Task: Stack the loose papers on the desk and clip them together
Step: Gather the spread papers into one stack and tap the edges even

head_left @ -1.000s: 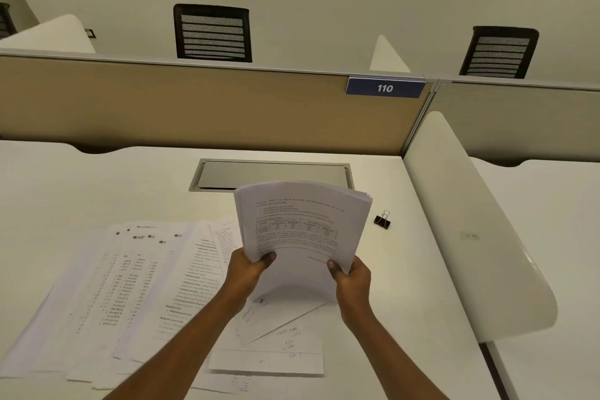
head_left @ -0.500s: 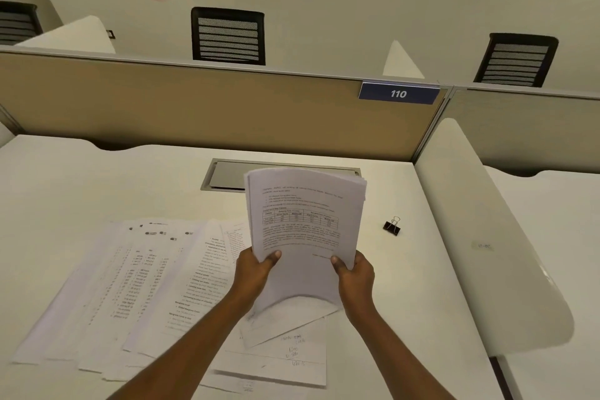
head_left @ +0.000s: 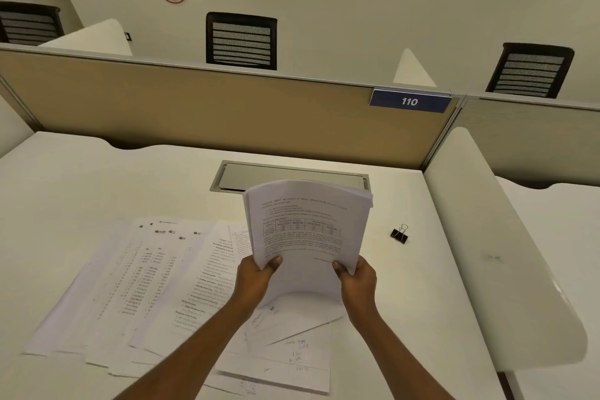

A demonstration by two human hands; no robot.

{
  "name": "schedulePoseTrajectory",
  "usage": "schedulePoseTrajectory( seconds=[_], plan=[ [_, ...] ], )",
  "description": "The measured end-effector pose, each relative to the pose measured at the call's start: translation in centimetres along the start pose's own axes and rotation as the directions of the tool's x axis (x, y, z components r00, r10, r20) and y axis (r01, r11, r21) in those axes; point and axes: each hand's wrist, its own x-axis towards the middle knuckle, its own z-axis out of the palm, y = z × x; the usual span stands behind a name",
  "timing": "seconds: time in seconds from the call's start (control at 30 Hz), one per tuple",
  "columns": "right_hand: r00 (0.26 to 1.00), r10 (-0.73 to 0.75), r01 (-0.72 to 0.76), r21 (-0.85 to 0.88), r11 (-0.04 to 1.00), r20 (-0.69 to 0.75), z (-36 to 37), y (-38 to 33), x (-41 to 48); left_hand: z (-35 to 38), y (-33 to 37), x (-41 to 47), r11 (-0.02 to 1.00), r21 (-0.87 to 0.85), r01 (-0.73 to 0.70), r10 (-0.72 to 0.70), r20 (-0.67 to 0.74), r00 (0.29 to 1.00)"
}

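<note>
A stack of printed papers stands upright above the white desk, its lower edge curled toward me. My left hand grips the stack's lower left side and my right hand grips its lower right side. Several loose printed sheets lie fanned out flat on the desk to the left. A few more sheets with handwriting lie under my wrists. A black binder clip rests on the desk to the right of the stack, apart from both hands.
A grey cable hatch is set into the desk behind the stack. A tan partition with a blue "110" plate closes the back. A white curved divider bounds the desk on the right.
The stack has straightened and its sheets sit more squarely together between my hands. The view has shifted a little to the left.
</note>
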Motion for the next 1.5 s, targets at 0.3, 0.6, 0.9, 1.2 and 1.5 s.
schedulePoseTrajectory(
  seconds=[0.3, 0.6, 0.9, 1.2, 1.5],
  plan=[
    [0.999, 0.008, 0.004, -0.245, 0.969, 0.049, 0.5, -2.3, 1.1, -1.0, 0.1, 0.5, 0.994, 0.101, -0.031, 0.033, -0.012, 0.999],
    [0.977, 0.139, -0.005, -0.635, 0.772, 0.162, 1.9, -0.1, 2.2, -0.9, -3.6, 1.0, 0.911, 0.404, 0.087, -0.038, -0.127, 0.991],
    [0.967, 0.203, 0.039, -0.877, 0.479, 0.154, 4.0, 1.3, 3.3, -0.5, -4.5, 2.1, 0.560, 0.797, 0.227, -0.014, -0.264, 0.964],
    [0.967, 0.190, 0.051, -0.861, 0.506, 0.169, 3.9, 2.0, 3.3, -0.3, -5.2, 3.5, 0.722, 0.633, 0.280, -0.095, -0.310, 0.946],
    [0.969, 0.208, 0.003, -0.851, 0.525, 0.132, 4.4, 1.7, 2.4, -1.2, -4.6, 4.4, 0.959, 0.049, 0.280, -0.251, -0.317, 0.915]
  ],
)
